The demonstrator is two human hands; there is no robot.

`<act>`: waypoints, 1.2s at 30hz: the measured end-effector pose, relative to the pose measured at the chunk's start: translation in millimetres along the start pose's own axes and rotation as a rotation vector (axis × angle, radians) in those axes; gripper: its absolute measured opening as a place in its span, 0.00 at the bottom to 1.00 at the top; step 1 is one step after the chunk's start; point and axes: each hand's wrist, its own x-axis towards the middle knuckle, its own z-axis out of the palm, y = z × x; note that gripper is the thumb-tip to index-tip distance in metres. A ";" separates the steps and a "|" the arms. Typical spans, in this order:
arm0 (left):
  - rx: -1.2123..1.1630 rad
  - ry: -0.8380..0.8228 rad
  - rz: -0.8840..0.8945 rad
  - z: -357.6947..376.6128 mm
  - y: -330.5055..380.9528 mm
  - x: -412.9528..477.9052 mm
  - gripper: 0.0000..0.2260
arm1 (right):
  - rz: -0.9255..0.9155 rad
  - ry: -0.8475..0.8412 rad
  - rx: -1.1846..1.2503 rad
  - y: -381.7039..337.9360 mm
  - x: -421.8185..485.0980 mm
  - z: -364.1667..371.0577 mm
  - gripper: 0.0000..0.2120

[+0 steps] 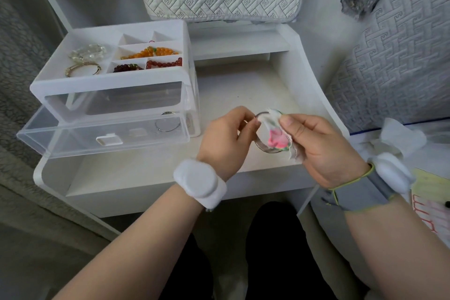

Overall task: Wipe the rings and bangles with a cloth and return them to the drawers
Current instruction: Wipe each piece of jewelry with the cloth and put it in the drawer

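Grip: left hand point(225, 140) pinches the bangle point(266, 151) by its rim; right hand point(323, 146) clasps the cloth point(276, 137) folded over its right side.
Bangle: held above the white table point(243, 85), near its front edge.
Drawer point(73, 140): pulled out left of the hands, silver ring point(168, 126) inside.
Top tray point(109, 78): bead bracelets point(155, 52), gold bangle point(82, 69).

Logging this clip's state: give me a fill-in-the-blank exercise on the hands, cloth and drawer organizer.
The right hand pinches a cloth printed with a ____ flower. The metal bangle is gripped by the ____. The organizer's lower clear drawer is ____. The orange bead bracelet lies in the organizer's ____ tray.
Missing: pink; left hand; open; top.
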 end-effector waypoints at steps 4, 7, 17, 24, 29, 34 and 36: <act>0.212 0.087 0.159 -1.0 -0.8 0.9 0.13 | -0.036 -0.057 -0.182 -10.1 0.1 3.3 0.31; 0.234 0.139 0.200 1.5 -3.9 1.3 0.06 | -0.084 -0.013 -0.259 -10.6 -0.5 10.7 0.23; -0.024 0.106 -0.058 14.4 -6.5 4.7 0.07 | -0.194 0.129 -0.339 2.0 -0.6 24.1 0.18; 0.004 -0.014 -0.066 8.2 -3.6 7.6 0.08 | -0.205 0.113 -0.284 -1.9 -2.3 18.6 0.12; 0.011 0.023 0.057 8.1 1.1 4.9 0.11 | -0.204 0.106 -0.210 -6.5 -0.8 20.3 0.14; -0.461 -0.030 -0.289 15.0 24.3 -3.7 0.18 | -0.240 0.092 -0.251 -8.8 -2.9 25.3 0.16; -0.605 -0.073 -0.483 21.2 30.5 -4.1 0.19 | -0.231 0.079 -0.250 -8.5 -4.2 25.1 0.17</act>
